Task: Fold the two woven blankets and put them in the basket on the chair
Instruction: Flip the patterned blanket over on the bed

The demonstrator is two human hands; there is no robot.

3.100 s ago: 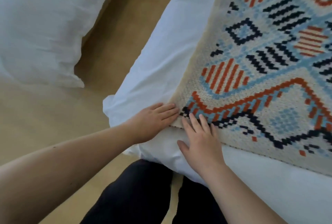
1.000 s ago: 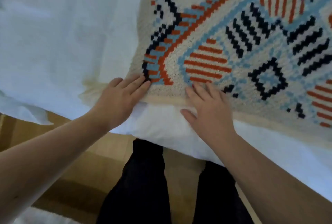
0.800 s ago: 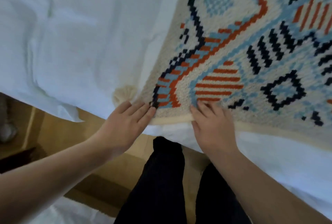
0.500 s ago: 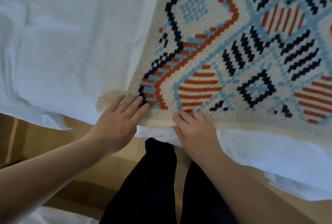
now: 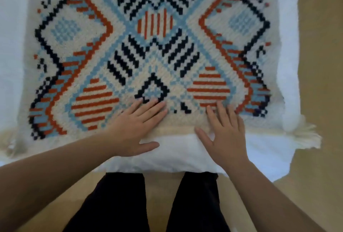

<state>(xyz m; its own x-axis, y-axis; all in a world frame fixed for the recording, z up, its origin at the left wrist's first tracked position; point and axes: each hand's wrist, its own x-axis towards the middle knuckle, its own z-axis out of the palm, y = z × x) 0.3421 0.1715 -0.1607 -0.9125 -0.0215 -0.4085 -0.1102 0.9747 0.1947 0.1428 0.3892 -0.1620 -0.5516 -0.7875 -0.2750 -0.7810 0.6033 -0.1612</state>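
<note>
A cream woven blanket (image 5: 152, 49) with orange, navy and light-blue geometric patterns lies spread flat on the white bed (image 5: 176, 155). Cream tassels (image 5: 306, 135) hang from its near right corner. My left hand (image 5: 137, 127) rests flat, fingers apart, on the blanket's near edge at the middle. My right hand (image 5: 224, 135) lies flat beside it, fingers spread over the same edge, thumb on the white sheet. Neither hand grips the cloth. The basket, the chair and a second blanket are out of view.
The bed's near edge presses against my dark-trousered legs (image 5: 141, 204). Wooden floor (image 5: 321, 64) shows to the right of the bed and below it. White bedding (image 5: 11, 46) runs along the left of the blanket.
The view has swung from the blanket's left corner to its middle. Both hands have slid right along the near edge and now lie flatter, with fingers spread wider.
</note>
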